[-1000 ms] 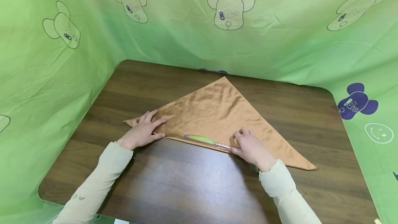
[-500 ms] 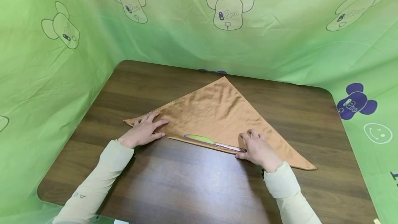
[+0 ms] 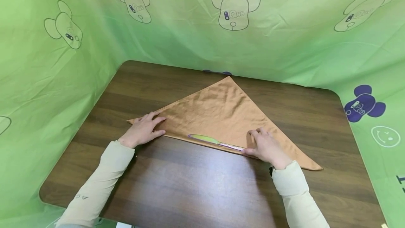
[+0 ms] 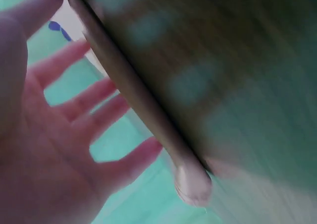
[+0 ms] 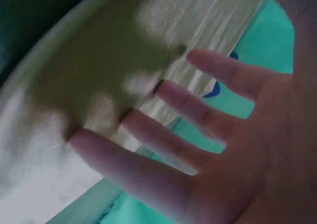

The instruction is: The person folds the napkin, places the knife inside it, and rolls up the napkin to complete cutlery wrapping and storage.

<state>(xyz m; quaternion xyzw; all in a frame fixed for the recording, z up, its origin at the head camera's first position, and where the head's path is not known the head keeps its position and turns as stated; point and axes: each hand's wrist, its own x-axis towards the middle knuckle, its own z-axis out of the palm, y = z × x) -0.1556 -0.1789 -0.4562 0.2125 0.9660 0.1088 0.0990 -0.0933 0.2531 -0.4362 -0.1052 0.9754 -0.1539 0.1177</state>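
Cloth (image 3: pixel 218 108), copper-coloured and shiny, lies in one broad triangle across the middle of the frame, its peak toward the top, its long near edge slanting from centre left to lower right. And just below centre, close along that edge, we have the knife (image 3: pixel 203 138), green-bladed with a purple rim and a glittery handle (image 3: pixel 231 146), flat on the fabric!

Over at centre left, our left hand (image 3: pixel 142 130) rests on the cloth with fingers spread wide and straight. Right of centre, our right hand (image 3: pixel 267 147) sets its fingertips down, fingers apart, thumb right by the handle's end; we see no firm grip in either.

We'd judge this fabric light, soft and slippery, ready to slide on the smooth table (image 3: pixel 190 182) and quick to crease, so it wants holding at two well-spaced spots on the near edge. The knife looks light, stiff and hard to break; the handle is the place to take it.

Now, what escapes us? The thumb crowds the handle's right end, and we can't tell whether it presses handle, cloth or both. The left wrist view is badly blurred; the right wrist view is heavily shadowed, with only a scrap of handle at the top. Both sleeves (image 3: pixel 95 182) run off the bottom.
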